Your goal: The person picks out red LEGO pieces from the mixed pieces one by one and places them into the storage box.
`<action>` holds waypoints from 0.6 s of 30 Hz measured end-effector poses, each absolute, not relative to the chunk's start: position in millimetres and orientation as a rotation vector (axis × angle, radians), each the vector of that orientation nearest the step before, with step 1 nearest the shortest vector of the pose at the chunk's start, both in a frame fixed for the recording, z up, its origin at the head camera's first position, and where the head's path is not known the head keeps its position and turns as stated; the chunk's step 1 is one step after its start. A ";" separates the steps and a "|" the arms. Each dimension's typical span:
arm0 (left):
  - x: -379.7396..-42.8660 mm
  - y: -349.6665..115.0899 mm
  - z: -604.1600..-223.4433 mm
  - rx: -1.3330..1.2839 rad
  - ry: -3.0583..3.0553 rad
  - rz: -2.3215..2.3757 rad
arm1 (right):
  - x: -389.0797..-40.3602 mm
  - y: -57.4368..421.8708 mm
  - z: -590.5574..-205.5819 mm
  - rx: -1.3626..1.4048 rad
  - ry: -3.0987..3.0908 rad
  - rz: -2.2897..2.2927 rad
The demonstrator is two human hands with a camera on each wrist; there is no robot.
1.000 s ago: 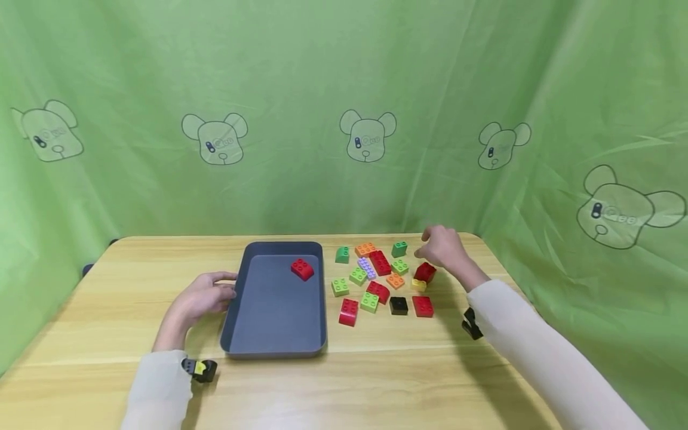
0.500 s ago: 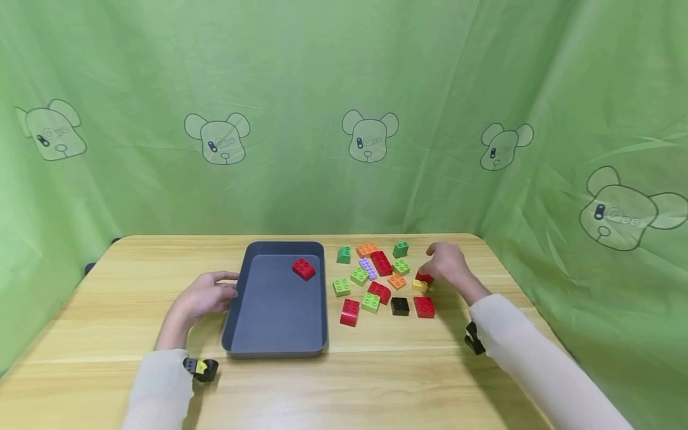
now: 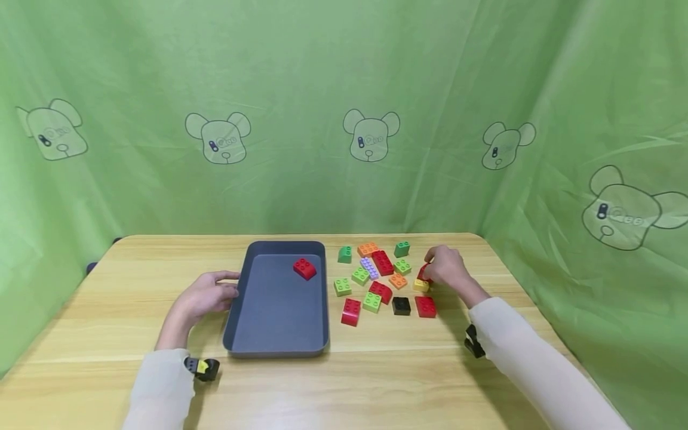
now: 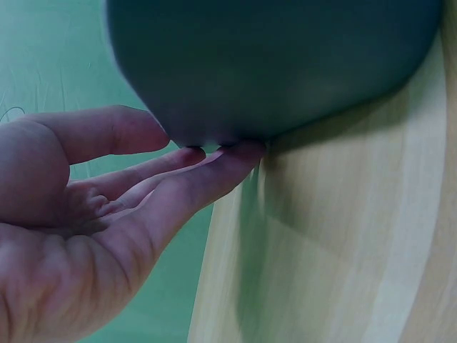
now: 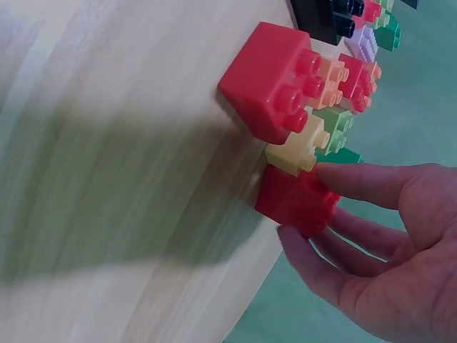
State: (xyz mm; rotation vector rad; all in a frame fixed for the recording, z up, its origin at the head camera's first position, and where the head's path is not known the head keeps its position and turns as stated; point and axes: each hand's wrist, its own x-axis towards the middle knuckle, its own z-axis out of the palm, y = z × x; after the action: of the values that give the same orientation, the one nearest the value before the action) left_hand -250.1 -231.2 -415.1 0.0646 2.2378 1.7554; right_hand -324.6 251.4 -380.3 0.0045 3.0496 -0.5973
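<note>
In the head view my left hand (image 3: 206, 294) rests against the left wall of a dark grey tray (image 3: 231, 334). The left wrist view has its fairly straight fingers and thumb touching the tray's outer side (image 4: 271, 64). A red curved-top brick (image 3: 304, 269) lies inside the tray toward the back. At the right end of the brick group, my right hand (image 3: 448, 267) pinches a red brick (image 5: 293, 199) between thumb and fingers, its far side covered by them. A small yellow brick (image 5: 296, 146) sits right beside that brick, and another red brick (image 5: 264, 82) lies nearer.
Several loose bricks lie between tray and right hand, among them a black brick (image 3: 401, 306), a purple brick (image 3: 369, 267), an orange brick (image 3: 398, 280) and a dark green brick (image 3: 401, 249). A green curtain (image 3: 301, 185) hangs behind the wooden table (image 3: 376, 382).
My right hand has come down from above onto the red brick beside the yellow one and now pinches it. The left hand stays at the tray's wall.
</note>
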 end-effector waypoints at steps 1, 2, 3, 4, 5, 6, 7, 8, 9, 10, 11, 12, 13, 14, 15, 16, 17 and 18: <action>-250.1 -231.1 -415.1 0.068 2.235 1.757 | -324.7 251.7 -380.8 0.001 3.055 -0.594; -249.9 -230.9 -415.0 0.072 2.234 1.756 | -324.8 252.2 -381.3 -0.004 3.063 -0.588; -249.9 -230.8 -414.8 0.081 2.234 1.751 | -324.9 252.6 -381.8 -0.007 3.069 -0.585; -250.0 -230.7 -415.0 0.073 2.233 1.754 | -325.0 253.0 -382.3 -0.007 3.072 -0.586; -250.0 -230.7 -415.0 0.066 2.234 1.755 | -325.2 253.2 -382.7 -0.006 3.076 -0.591; -249.9 -230.5 -414.8 0.060 2.236 1.754 | -325.1 253.2 -382.8 -0.006 3.077 -0.594; -249.9 -230.6 -414.8 0.058 2.235 1.753 | -325.3 253.4 -383.1 -0.005 3.077 -0.596; -249.8 -230.6 -414.5 0.059 2.237 1.751 | -325.6 253.5 -383.4 -0.003 3.076 -0.600; -249.9 -230.7 -414.6 0.058 2.238 1.751 | -325.7 253.5 -383.5 -0.001 3.074 -0.604; -249.9 -230.6 -414.5 0.053 2.236 1.755 | -326.2 253.6 -383.9 0.001 3.073 -0.607; -249.6 -230.5 -414.1 0.057 2.237 1.755 | -326.4 253.6 -384.1 0.004 3.073 -0.608; -249.5 -230.6 -414.1 0.061 2.236 1.754 | -326.7 253.7 -384.4 0.004 3.072 -0.608; -249.3 -230.7 -414.0 0.065 2.235 1.753 | -326.9 253.7 -384.6 0.003 3.072 -0.609; -249.0 -230.7 -413.8 0.065 2.233 1.755 | -326.8 253.6 -384.6 0.000 3.070 -0.613; -248.9 -230.6 -413.9 0.063 2.232 1.757 | -326.8 253.7 -384.9 -0.002 3.072 -0.611; -248.8 -230.6 -413.8 0.062 2.231 1.758 | -326.8 253.7 -385.1 -0.004 3.074 -0.612; -248.8 -230.6 -413.8 0.062 2.231 1.756 | -326.5 253.7 -385.1 -0.005 3.074 -0.615; -249.1 -230.8 -414.2 0.062 2.231 1.757 | -326.3 253.7 -385.4 -0.006 3.076 -0.617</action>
State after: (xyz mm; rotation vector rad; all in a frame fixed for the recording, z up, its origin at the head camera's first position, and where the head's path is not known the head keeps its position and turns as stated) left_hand -249.1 -230.8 -414.2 0.0622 2.2306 1.7572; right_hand -326.3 253.7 -385.4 -0.0055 3.0758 -0.6167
